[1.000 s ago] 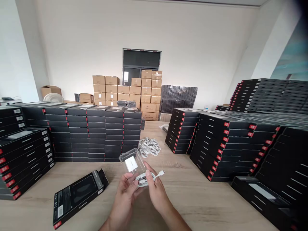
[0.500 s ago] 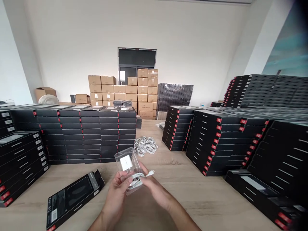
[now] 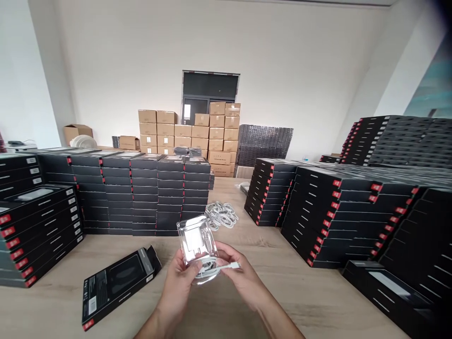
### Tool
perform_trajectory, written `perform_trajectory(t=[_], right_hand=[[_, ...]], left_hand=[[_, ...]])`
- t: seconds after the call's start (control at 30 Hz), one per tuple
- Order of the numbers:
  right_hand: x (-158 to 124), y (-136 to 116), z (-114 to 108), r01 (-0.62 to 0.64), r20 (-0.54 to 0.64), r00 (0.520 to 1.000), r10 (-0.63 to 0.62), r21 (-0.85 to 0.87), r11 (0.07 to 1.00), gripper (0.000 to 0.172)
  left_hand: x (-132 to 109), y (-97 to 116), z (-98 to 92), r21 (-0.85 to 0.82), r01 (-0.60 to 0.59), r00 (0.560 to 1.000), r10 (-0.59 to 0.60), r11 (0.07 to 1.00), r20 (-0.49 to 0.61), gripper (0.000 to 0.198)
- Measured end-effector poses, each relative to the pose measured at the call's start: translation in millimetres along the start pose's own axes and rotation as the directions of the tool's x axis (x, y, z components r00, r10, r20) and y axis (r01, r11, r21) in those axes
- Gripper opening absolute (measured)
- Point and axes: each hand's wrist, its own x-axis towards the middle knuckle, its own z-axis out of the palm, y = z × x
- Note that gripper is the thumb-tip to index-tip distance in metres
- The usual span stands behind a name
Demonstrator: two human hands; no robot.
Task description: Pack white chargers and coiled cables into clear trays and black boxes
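My left hand grips the lower edge of a clear plastic tray that carries a white charger. My right hand pinches a coiled white cable against the tray's lower part, with the cable's plug end sticking out to the right. Both hands hover just above the wooden table. An open black box with a red tab lies flat to the left of my hands.
Tall stacks of black boxes with red tabs stand at the left, behind the hands and at the right. A pile of coiled white cables lies beyond the tray. Cardboard cartons are stacked at the far wall.
The tray has tipped more upright in my left hand. My right hand has pushed the coiled cable further in against the tray's lower part. The view swung slightly.
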Motion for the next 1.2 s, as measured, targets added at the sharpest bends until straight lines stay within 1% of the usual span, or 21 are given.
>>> perform_trajectory(t=[0.07, 0.17, 0.27, 0.37, 0.43, 0.47, 0.53, 0.63, 0.7, 0.77, 0.83, 0.87, 0.9, 0.97, 1.07, 1.13, 1.2], right_hand=[[1, 2, 1, 0.014, -0.011, 1.0, -0.016, -0.095, 0.995, 0.049], [3, 9, 6, 0.043, -0.091, 0.994, -0.063, -0.206, 0.978, 0.047], [6, 18, 11, 0.068, -0.11, 0.99, -0.09, -0.189, 0.98, 0.042], [8, 23, 14, 0.036, -0.164, 0.985, -0.055, -0.116, 0.993, 0.04], [9, 24, 15, 0.01, -0.203, 0.979, -0.03, -0.102, 0.995, 0.037], [10, 24, 16, 0.011, -0.21, 0.977, -0.034, -0.109, 0.994, 0.035], [12, 24, 18, 0.045, -0.218, 0.973, -0.079, -0.157, 0.987, 0.032], [14, 24, 23, 0.092, -0.225, 0.963, -0.146, -0.236, 0.967, 0.033], [14, 25, 24, 0.066, -0.213, 0.97, -0.115, -0.224, 0.972, 0.034], [11, 25, 25, 0.003, -0.168, 0.985, -0.032, -0.171, 0.985, 0.037], [7, 24, 25, -0.045, -0.132, 0.991, 0.027, -0.133, 0.99, 0.04], [4, 22, 25, -0.051, -0.123, 0.992, 0.035, -0.125, 0.991, 0.04], [2, 20, 26, -0.045, -0.116, 0.993, 0.031, -0.12, 0.992, 0.041], [-1, 16, 26, -0.013, -0.096, 0.995, 0.003, -0.103, 0.995, 0.043], [-2, 10, 26, 0.044, -0.055, 0.997, -0.048, -0.084, 0.995, 0.046], [-1, 9, 25, 0.091, -0.073, 0.992, -0.1, -0.116, 0.989, 0.038], [0, 10, 24, 0.126, -0.125, 0.981, -0.148, -0.171, 0.977, 0.033]], left_hand=[[1, -2, -0.5, 0.065, -0.042, 0.999, 0.044, 0.997, -0.023, 0.035], [2, -4, -1.5, 0.112, -0.083, 0.995, 0.09, 0.99, -0.054, 0.032], [4, -6, -2.3, 0.117, -0.096, 0.992, 0.104, 0.988, -0.066, 0.03], [5, -9, -1.9, 0.124, -0.106, 0.99, 0.116, 0.987, -0.077, 0.029], [6, -12, -1.4, 0.13, -0.108, 0.989, 0.119, 0.986, -0.084, 0.03], [7, -14, -1.4, 0.134, -0.106, 0.989, 0.119, 0.985, -0.089, 0.03], [8, -15, -2.3, 0.143, -0.096, 0.988, 0.112, 0.985, -0.104, 0.029], [9, -8, -6.3, 0.154, -0.053, 0.991, 0.072, 0.987, -0.116, 0.027], [7, 0, -9.0, 0.155, -0.016, 0.996, 0.03, 0.988, -0.082, 0.031], [4, 9, -10.1, 0.084, 0.031, 1.0, -0.03, 0.996, -0.009, 0.041], [2, 17, -9.4, -0.067, 0.083, 0.996, -0.081, 0.994, 0.043, 0.055], [1, 20, -8.7, -0.148, 0.103, 0.994, -0.097, 0.984, 0.05, 0.061], [0, 22, -8.1, -0.213, 0.111, 0.994, -0.104, 0.971, 0.044, 0.066], [1, 24, -7.5, -0.278, 0.1, 0.995, -0.094, 0.955, 0.033, 0.074], [2, 25, -9.0, -0.287, 0.083, 0.996, -0.07, 0.954, 0.054, 0.078], [3, 25, -10.3, -0.272, 0.078, 0.996, -0.066, 0.959, 0.052, 0.079], [2, 25, -10.7, -0.27, 0.07, 0.997, -0.061, 0.96, 0.041, 0.078]])
